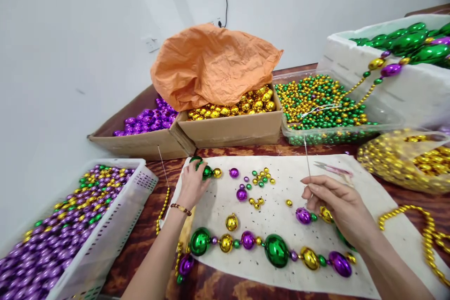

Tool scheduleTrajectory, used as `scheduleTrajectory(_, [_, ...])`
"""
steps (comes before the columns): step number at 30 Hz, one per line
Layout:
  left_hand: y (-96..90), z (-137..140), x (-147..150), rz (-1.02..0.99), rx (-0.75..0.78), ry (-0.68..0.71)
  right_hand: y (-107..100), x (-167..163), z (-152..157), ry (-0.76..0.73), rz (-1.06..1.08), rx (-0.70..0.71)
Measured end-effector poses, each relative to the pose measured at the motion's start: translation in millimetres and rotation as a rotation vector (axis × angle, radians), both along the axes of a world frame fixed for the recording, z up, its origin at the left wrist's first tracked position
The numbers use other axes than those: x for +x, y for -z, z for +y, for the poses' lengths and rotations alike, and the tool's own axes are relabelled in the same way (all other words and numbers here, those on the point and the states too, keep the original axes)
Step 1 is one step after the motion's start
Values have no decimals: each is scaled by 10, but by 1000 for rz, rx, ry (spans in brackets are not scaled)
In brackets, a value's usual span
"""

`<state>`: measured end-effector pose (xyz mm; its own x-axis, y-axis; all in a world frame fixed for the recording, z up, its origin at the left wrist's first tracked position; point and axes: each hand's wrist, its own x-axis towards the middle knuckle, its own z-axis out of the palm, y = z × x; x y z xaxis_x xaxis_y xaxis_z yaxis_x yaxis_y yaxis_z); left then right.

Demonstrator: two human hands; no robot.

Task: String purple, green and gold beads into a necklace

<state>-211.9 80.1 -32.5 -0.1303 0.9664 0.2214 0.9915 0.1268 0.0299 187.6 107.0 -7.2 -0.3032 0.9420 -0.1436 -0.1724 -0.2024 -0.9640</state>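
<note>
My left hand (191, 182), with a beaded bracelet at the wrist, curls its fingers over a large green bead (195, 163) at the mat's far left corner. Beside those fingers lie a smaller green bead (207, 172) and a gold bead (217, 173). Between thumb and fingers, my right hand (330, 199) pinches a long thin needle (307, 152) that points upward. Under this hand hang or lie a purple bead (303, 215) and a gold bead (326, 214). A strung row of large beads (276, 250) crosses the front of the mat.
Loose small beads (260, 178) and scissors (332, 168) lie on the white mat (267, 279). Around it stand a white basket (105, 239), cardboard boxes (232, 130), a clear tub (330, 129), a foam box (379, 84) and a bag of gold beads (390, 159).
</note>
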Motion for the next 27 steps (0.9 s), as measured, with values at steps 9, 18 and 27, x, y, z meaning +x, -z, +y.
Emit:
scheduleTrajectory(9, [225, -115, 16, -158, 18, 17, 92, -41, -133, 16, -51, -34])
scheduleTrajectory(18, [322, -452, 84, -597, 162, -94, 162, -165, -217, 67, -78, -75])
scheduleTrajectory(27, [321, -638, -114, -400, -17, -294, 322, 18, -255, 60, -36, -63])
